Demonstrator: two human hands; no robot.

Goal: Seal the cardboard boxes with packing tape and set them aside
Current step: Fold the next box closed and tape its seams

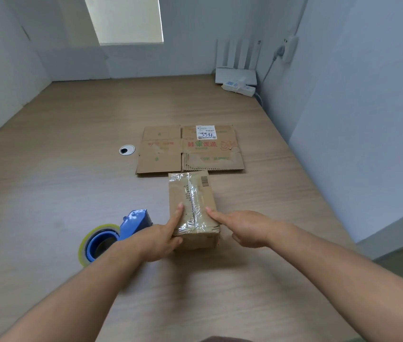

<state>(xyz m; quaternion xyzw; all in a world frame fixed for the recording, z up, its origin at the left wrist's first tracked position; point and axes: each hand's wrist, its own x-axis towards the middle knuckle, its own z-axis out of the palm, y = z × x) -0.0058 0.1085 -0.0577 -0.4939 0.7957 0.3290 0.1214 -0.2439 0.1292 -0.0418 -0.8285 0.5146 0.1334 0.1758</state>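
A small brown cardboard box (199, 193) lies on the wooden table, with clear tape running along its top seam. My left hand (162, 236) holds its near left corner, with the index finger laid straight on top and the thumb against the near face. My right hand (243, 227) presses its straight index finger on the box's top right edge, the other fingers curled. A blue tape dispenser (111, 236) with a yellowish roll lies just left of my left wrist. Beyond the box lies a flattened cardboard box (161, 154) with a white label.
A round cable grommet (127, 150) sits in the table (47, 193) left of the flattened box. A white router (236, 74) and a power strip (239, 88) stand at the far right corner by the wall. Partition walls close the left, back and right.
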